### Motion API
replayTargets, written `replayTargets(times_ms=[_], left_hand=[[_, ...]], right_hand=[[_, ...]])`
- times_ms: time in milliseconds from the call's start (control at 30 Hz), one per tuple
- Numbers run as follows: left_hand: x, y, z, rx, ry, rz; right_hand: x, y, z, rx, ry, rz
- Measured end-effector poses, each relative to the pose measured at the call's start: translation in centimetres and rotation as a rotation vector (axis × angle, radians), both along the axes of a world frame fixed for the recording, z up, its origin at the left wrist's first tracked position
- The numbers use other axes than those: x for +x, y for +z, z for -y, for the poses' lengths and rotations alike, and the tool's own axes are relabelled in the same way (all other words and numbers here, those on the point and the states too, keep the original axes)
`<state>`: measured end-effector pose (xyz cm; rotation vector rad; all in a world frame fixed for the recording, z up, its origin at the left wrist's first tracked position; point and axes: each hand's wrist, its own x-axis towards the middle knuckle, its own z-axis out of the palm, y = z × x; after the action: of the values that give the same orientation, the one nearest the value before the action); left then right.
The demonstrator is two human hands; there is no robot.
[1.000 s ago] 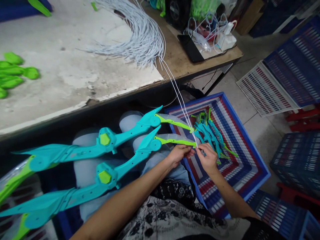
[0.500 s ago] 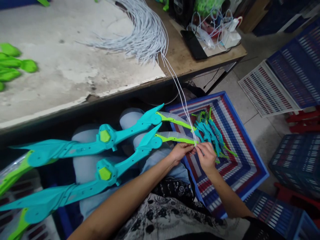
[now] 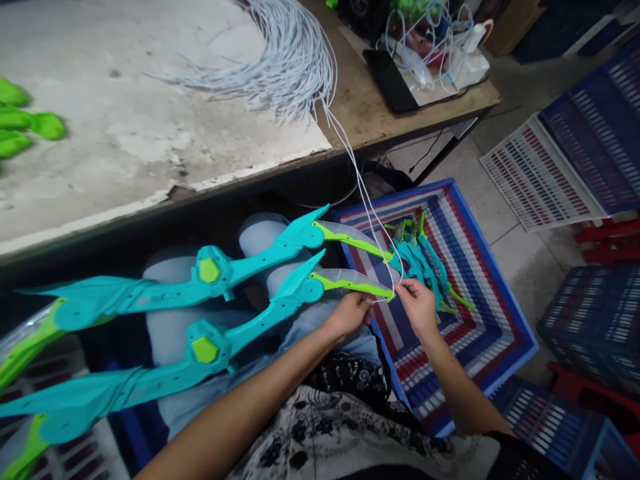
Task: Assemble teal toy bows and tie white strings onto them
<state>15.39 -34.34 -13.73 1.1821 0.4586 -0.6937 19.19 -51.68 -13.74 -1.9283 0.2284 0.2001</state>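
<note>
Two teal-and-green plastic toy bows lie side by side across my lap: the nearer bow (image 3: 145, 387) and the farther bow (image 3: 150, 295). White cord (image 3: 367, 200) runs down from a big bundle on the table to their right-hand green tips. At the nearer bow's tip, my left hand (image 3: 351, 315) is closed on a short length of cord that stretches left from the tip. Just right of that tip, my right hand (image 3: 418, 305) pinches the cord where it loops down. The fingertips of my left hand are partly hidden.
A worktable (image 3: 125, 153) carries the cord bundle (image 3: 295, 63), green pieces (image 3: 47, 125) and a black phone (image 3: 391, 81). By my right side a blue-rimmed basket (image 3: 493, 263) holds several teal-and-green parts (image 3: 420, 257). Stacked crates (image 3: 590, 320) stand farther right.
My hands, which were together at the nearer bow's tip, have moved apart, left hand leftward and right hand rightward. The cord now stretches between them through the tip.
</note>
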Motion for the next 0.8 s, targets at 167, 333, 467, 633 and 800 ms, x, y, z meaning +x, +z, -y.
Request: replayTargets(times_ms=[167,333,467,633,800], left_hand=[[-4.6,2.2,-4.6,0.207,-0.094,0.021],[-4.1,2.4,-4.2,0.233,-0.067,0.042],[-3.4,2.3,-3.9,0.263,-0.136,0.078],[-4.7,3.7,-6.1,0.301,-0.151,0.077],[-12.7,6.0,-14.2,0.615,-0.089,0.11]], right_hand=[[-1.4,0.3,-1.1,0.231,0.011,-0.146],[-1.9,1.6,-1.1,0.386,-0.173,-0.14],[-1.5,2.2,-0.9,0.308,-0.067,-0.155],[-2.0,1.5,-1.5,0.09,0.031,-0.068],[-2.1,1.4,-0.7,-0.009,0.062,-0.005]])
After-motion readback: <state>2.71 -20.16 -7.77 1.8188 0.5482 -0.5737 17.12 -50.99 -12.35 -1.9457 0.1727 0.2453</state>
